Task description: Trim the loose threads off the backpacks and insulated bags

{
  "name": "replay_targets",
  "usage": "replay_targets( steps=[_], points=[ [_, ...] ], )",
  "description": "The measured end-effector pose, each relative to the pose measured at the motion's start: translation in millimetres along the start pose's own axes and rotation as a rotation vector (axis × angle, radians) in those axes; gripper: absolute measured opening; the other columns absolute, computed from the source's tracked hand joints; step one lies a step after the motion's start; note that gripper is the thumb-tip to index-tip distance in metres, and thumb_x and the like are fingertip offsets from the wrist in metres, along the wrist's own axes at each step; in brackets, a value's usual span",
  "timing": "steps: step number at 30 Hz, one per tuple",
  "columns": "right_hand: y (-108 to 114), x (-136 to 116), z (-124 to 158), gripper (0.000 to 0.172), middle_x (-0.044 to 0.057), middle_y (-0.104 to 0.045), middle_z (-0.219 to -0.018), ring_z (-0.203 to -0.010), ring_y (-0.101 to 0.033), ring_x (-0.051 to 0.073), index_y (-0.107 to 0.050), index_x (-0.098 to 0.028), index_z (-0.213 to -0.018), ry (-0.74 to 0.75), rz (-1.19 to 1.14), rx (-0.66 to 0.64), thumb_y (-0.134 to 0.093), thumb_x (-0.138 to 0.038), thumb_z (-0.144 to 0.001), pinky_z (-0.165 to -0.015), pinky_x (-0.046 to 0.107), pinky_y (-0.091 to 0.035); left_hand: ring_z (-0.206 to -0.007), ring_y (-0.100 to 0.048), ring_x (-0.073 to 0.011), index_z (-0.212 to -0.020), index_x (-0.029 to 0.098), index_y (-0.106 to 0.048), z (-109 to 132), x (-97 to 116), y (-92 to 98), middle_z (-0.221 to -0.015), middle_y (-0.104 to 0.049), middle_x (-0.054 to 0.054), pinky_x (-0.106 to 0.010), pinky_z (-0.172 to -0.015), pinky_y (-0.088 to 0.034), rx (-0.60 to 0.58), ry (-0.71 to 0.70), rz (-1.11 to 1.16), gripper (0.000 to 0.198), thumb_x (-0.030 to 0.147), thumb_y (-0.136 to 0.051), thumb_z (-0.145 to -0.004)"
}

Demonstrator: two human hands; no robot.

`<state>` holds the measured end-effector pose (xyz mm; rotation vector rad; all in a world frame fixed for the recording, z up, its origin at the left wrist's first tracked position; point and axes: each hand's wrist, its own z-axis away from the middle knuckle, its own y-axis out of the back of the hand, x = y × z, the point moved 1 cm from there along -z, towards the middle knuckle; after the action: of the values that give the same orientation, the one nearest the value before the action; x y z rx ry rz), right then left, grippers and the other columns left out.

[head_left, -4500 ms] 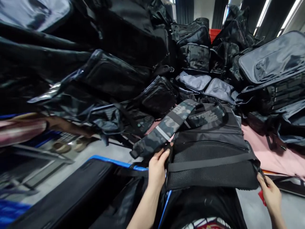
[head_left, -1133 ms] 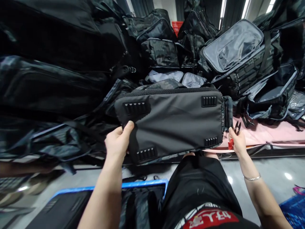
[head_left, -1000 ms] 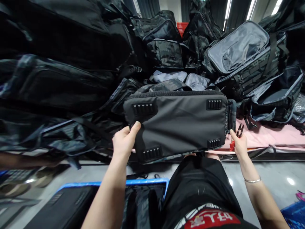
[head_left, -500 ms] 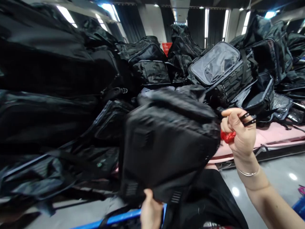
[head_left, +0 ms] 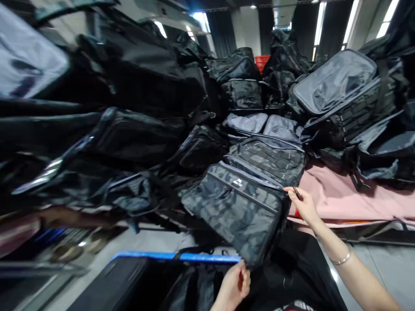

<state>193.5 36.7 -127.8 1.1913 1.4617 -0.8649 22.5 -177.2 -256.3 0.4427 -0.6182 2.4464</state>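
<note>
A dark camouflage backpack (head_left: 246, 194) lies tilted in front of me, its front pockets and zippers facing up. My left hand (head_left: 234, 287) pinches its lower corner near the blue bin edge. My right hand (head_left: 304, 206) rests against the bag's right side and is closed on small black thread snips (head_left: 296, 193) with a red part showing under the palm. A thin bracelet circles my right wrist.
Stacks of black and camouflage backpacks (head_left: 136, 108) fill the left and back; open bags with grey lining (head_left: 337, 82) lie at right on a pink surface (head_left: 350, 201). A blue-rimmed bin (head_left: 181, 257) holding dark bags sits below. Grey floor shows at lower right.
The backpack has been flipped from its grey base to its camouflage front and lowered. My right hand came down to the bag's right edge; my left hand kept the lower corner.
</note>
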Motion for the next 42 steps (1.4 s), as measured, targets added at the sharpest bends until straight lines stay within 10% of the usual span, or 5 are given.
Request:
replay_targets(
  steps=[7, 12, 22, 31, 42],
  points=[
    [-9, 42, 15, 0.039, 0.008, -0.070, -0.093, -0.088, -0.063, 0.024, -0.070, -0.017, -0.093, -0.063, 0.121, 0.009, -0.056, -0.051, -0.078, -0.081, 0.037, -0.049, -0.047, -0.050, -0.0088, -0.064, 0.016, -0.050, 28, 67, 2.0, -0.056, -0.053, 0.000, -0.019, -0.045, -0.040, -0.100, -0.444, -0.006, 0.055, 0.071, -0.052, -0.068],
    [-8, 56, 22, 0.041, 0.008, -0.070, -0.092, -0.088, -0.063, 0.024, -0.069, -0.017, -0.092, -0.062, 0.129, 0.058, -0.055, -0.054, -0.078, -0.081, 0.038, -0.050, -0.070, -0.062, -0.0187, -0.089, 0.020, -0.053, 40, 83, -25.4, -0.079, -0.058, -0.002, -0.034, -0.059, -0.053, 0.032, -0.595, -0.158, 0.057, 0.066, -0.065, -0.059],
    [-12, 61, 34, 0.039, 0.002, -0.065, -0.069, -0.052, -0.055, 0.014, -0.067, -0.016, -0.096, -0.079, 0.142, 0.078, -0.056, -0.050, -0.080, -0.048, 0.025, -0.048, -0.066, -0.064, -0.0230, -0.099, 0.024, -0.054, 46, 85, -34.0, -0.079, -0.063, -0.004, -0.036, -0.056, -0.054, 0.161, -0.581, -0.188, 0.053, 0.052, -0.074, -0.058],
    [-6, 58, 51, 0.030, 0.005, -0.071, -0.098, -0.084, -0.068, 0.023, -0.067, -0.025, -0.107, 0.249, 0.278, -0.037, -0.054, -0.023, -0.081, -0.072, 0.036, -0.057, -0.072, -0.066, -0.0246, -0.104, 0.021, -0.056, 39, 98, -28.3, -0.090, -0.069, -0.008, -0.035, -0.058, -0.054, 0.013, -0.508, -0.284, 0.057, 0.044, -0.077, -0.057],
    [-29, 20, 69, 0.037, 0.003, -0.073, -0.082, -0.063, -0.068, 0.018, -0.060, -0.024, -0.120, 0.415, 0.361, -0.162, -0.052, -0.018, -0.084, -0.058, 0.027, -0.057, -0.077, -0.067, -0.0234, -0.085, 0.019, -0.059, 30, 91, 4.2, -0.080, -0.070, -0.003, -0.029, -0.058, -0.052, 0.032, -0.449, -0.060, 0.039, 0.032, -0.079, -0.054]
  ],
)
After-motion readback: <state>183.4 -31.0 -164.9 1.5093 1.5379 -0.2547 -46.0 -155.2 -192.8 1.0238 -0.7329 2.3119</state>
